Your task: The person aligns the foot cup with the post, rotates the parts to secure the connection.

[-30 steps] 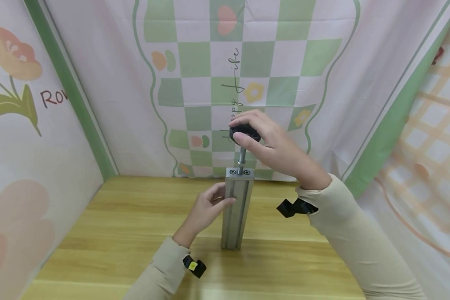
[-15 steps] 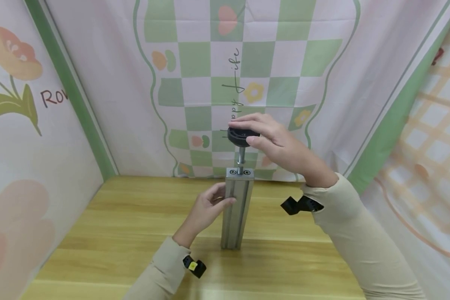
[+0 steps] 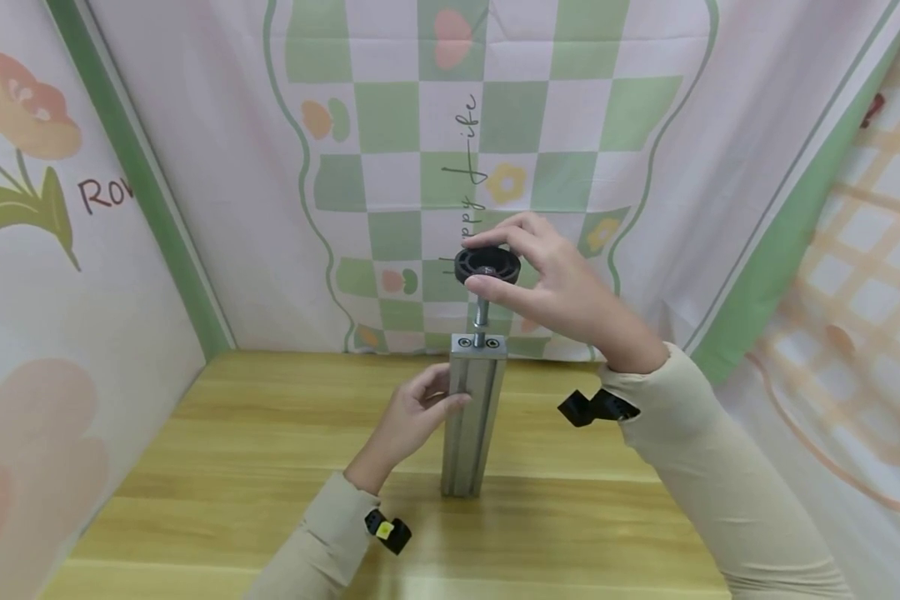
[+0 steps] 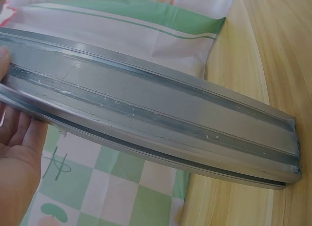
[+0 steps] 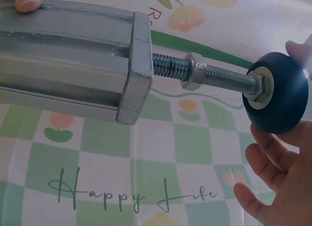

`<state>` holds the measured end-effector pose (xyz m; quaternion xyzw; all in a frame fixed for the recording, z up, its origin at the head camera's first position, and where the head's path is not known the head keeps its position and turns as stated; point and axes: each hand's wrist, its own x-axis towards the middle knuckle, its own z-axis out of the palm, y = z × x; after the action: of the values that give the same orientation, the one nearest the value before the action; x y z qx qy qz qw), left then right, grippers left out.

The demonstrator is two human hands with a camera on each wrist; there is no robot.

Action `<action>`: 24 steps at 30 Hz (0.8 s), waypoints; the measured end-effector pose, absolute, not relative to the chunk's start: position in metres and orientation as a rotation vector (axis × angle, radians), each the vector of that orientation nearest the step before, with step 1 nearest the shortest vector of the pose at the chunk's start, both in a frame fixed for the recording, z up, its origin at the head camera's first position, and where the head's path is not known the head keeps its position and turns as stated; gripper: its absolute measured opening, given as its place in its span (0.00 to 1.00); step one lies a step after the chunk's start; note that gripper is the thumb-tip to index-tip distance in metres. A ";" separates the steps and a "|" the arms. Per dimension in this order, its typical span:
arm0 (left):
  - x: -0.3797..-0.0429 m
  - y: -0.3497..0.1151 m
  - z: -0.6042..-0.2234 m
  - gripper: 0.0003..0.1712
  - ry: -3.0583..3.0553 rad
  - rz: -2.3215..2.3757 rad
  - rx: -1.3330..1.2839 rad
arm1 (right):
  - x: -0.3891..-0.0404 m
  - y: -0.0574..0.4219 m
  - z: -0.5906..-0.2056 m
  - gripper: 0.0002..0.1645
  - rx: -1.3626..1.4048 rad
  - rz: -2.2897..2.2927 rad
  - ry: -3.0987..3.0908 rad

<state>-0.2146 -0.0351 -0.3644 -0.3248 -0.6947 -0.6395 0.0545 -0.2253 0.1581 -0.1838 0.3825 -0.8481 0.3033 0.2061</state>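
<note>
In the head view, we are holding the bar (image 3: 472,425) upright, just below the middle of the frame, and its low end is resting on the table (image 3: 270,433). Our left hand (image 3: 412,417) is gripping the bar's left side, with the thumb in front and fingers curling behind. Near the middle right, our right hand (image 3: 566,287) is pinching the black knob (image 3: 462,267) between thumb and fingers. The knob is sitting on the bolt (image 5: 222,77), which is sticking out of the bar's end plate (image 5: 134,70). In the right wrist view, one nut (image 5: 196,71) is sitting round the bolt, between plate and knob. A checked cloth (image 3: 390,117) is hanging at the top middle.
</note>
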 end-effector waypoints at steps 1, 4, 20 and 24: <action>-0.215 -0.035 -0.364 0.19 -2.110 -1.944 -0.988 | -0.227 0.157 -0.185 0.24 1.044 0.843 -2.362; -0.215 -0.035 -0.364 0.20 -2.109 -1.958 -0.982 | -0.231 0.154 -0.189 0.26 0.989 0.860 -2.372; -0.215 -0.034 -0.364 0.19 -2.118 -1.961 -0.964 | -0.231 0.148 -0.194 0.27 1.027 0.893 -2.317; -0.216 -0.035 -0.365 0.20 -2.129 -1.953 -0.963 | -0.218 0.147 -0.187 0.25 1.167 0.954 -2.265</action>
<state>-0.2156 -0.0348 -0.3647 -0.3158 -0.6984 -0.6404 0.0481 -0.2175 0.1466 -0.1868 0.4196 -0.8141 0.3428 0.2090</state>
